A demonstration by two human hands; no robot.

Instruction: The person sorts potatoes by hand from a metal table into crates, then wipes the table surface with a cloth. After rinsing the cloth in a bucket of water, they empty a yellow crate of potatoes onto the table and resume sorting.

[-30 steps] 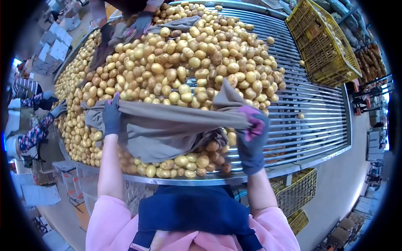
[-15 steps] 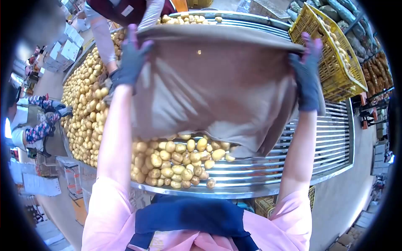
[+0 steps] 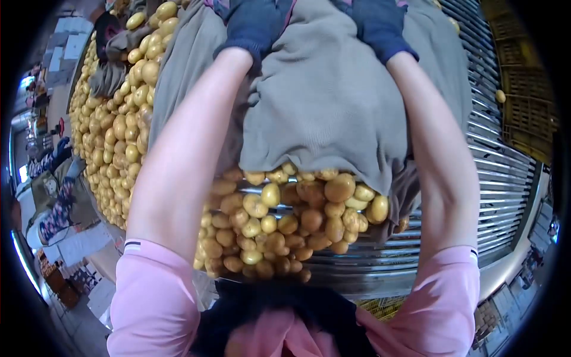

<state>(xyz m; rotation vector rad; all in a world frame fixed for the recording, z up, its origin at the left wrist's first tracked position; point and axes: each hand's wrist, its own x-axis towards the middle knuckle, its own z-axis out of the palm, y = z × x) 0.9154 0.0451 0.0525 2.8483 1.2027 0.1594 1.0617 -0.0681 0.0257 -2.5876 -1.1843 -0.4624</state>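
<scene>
A large grey-brown cloth (image 3: 327, 119) is spread over the potatoes (image 3: 273, 226) on the slatted metal table. My left hand (image 3: 256, 27), in a dark glove with purple-pink fingers, presses on the cloth near the top edge. My right hand (image 3: 380, 27), gloved alike, presses on it to the right. Both hands look spread rather than closed, though the top edge of the view cuts off most of their fingers. Wet-looking potatoes show between my forearms, beyond the cloth's near hem.
A deep heap of potatoes (image 3: 122, 128) lies on the left, with another person's dark glove (image 3: 107, 33) and grey cloth (image 3: 128, 43) on it. Metal bars (image 3: 499, 166) run along the right, below yellow crates (image 3: 523, 83). Another person in flowered sleeves (image 3: 56, 208) is at far left.
The cloth was held up and stretched between my two hands; now it lies down over the potatoes. My hands have moved forward and closer together, and the view has come nearer the table.
</scene>
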